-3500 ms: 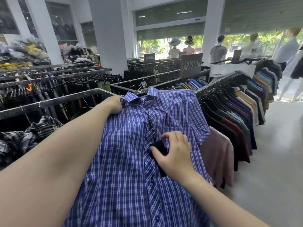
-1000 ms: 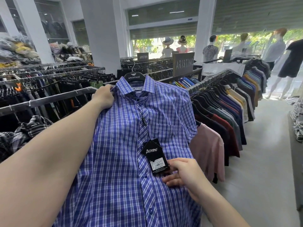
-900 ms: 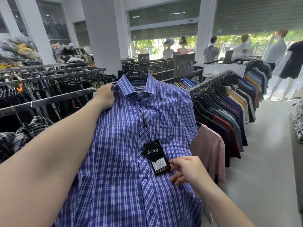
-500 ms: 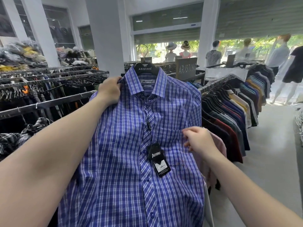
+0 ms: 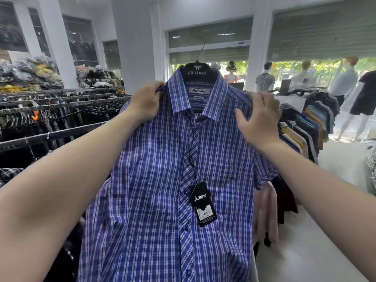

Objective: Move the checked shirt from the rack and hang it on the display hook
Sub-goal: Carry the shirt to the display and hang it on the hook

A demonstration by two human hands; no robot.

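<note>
A blue and white checked shirt (image 5: pixel 158 180) hangs on a black hanger (image 5: pixel 198 72) whose wire hook points up, free in the air. I hold the shirt up in front of me, facing me. My left hand (image 5: pixel 145 102) grips its left shoulder beside the collar. My right hand (image 5: pixel 259 117) lies on the right shoulder, fingers curled over the top edge. A black price tag (image 5: pixel 202 202) dangles on a cord over the buttons. No display hook is in view.
Clothes racks (image 5: pixel 61 135) full of dark garments stand to the left. A rack of coloured shirts (image 5: pixel 309 127) runs along the right. A white pillar (image 5: pixel 134 43) rises behind. Mannequins (image 5: pixel 264 78) stand by the windows. Pale floor (image 5: pixel 305 251) lies at the lower right.
The shirt has risen higher and its hanger hook is now clear of the rack. My right hand left the tag area and moved up onto the right shoulder.
</note>
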